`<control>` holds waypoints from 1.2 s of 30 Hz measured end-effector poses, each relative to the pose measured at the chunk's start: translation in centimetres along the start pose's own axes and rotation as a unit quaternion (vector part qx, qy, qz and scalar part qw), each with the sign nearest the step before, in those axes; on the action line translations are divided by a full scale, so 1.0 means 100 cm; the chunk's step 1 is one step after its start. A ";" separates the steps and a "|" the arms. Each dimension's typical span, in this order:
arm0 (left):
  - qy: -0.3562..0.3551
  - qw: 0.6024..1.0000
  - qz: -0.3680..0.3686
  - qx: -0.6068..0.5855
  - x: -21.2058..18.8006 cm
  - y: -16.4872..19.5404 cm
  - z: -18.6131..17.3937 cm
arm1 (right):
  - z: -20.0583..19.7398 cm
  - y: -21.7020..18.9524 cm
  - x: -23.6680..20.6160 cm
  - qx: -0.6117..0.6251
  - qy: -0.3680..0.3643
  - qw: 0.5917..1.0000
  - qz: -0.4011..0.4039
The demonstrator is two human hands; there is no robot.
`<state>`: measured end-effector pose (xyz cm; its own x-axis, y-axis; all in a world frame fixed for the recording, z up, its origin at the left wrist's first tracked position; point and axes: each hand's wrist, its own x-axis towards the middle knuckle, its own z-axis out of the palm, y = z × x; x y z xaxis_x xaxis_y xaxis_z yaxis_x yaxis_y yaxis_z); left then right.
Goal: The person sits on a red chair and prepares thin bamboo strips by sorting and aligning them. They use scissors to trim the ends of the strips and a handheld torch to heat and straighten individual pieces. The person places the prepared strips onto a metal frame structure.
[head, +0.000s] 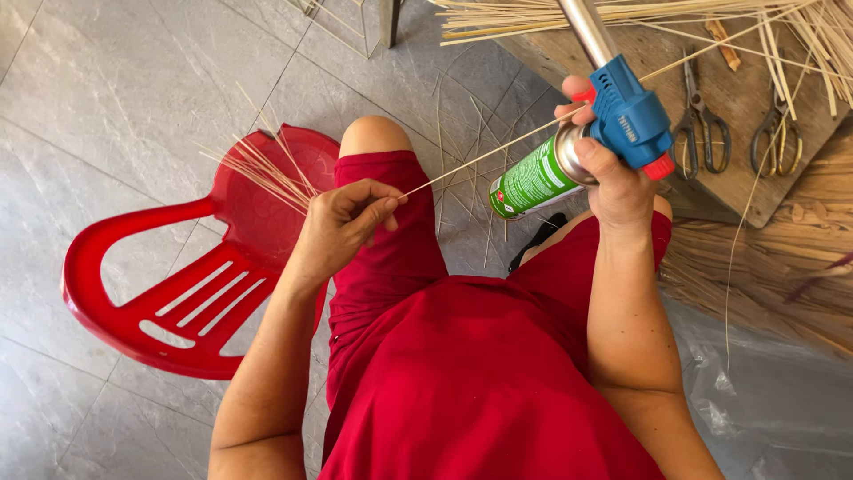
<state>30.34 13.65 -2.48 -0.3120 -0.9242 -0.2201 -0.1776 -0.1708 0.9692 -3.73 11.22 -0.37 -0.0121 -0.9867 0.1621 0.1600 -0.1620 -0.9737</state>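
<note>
At the left of the frame a red plastic chair [169, 284] carries a loose bundle of thin sticks [267, 169] on its seat. Just right of it, the left hand [342, 222] pinches one end of a single thin strip [489, 153] between thumb and fingertips. The strip runs up to the right; it looks light, springy and easily snapped, best held near its ends. The right hand [613, 178] is wrapped firmly around a green gas canister [533, 180] with a blue torch head [626, 116], likely rigid, smooth and fairly weighty. Two scissors [702, 124] lie on the wooden counter [737, 191], upper right.
</note>
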 end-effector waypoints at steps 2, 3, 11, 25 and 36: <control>0.035 0.999 -0.001 -0.001 0.001 0.003 0.004 | 0.006 0.002 -0.004 0.003 -0.032 0.999 -0.008; 0.052 0.999 0.000 -0.002 0.003 0.005 0.007 | 0.008 0.002 -0.009 -0.005 -0.029 1.000 0.004; 0.109 0.994 0.032 0.009 0.015 0.010 0.024 | 0.006 0.001 -0.083 -0.064 -0.068 0.991 0.098; 0.120 0.991 0.049 0.035 0.008 0.022 0.040 | -0.009 0.011 -0.098 -0.072 -0.035 0.992 0.093; 0.114 0.992 0.030 0.040 0.004 0.028 0.038 | -0.015 0.009 -0.105 -0.046 -0.007 0.996 0.075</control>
<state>26.15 14.17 -0.31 -0.1072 -0.9866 -0.1233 -0.2415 -0.0944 0.9658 -4.92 21.38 -3.19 0.0183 -0.9997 0.0160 0.0671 -0.0148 -0.9976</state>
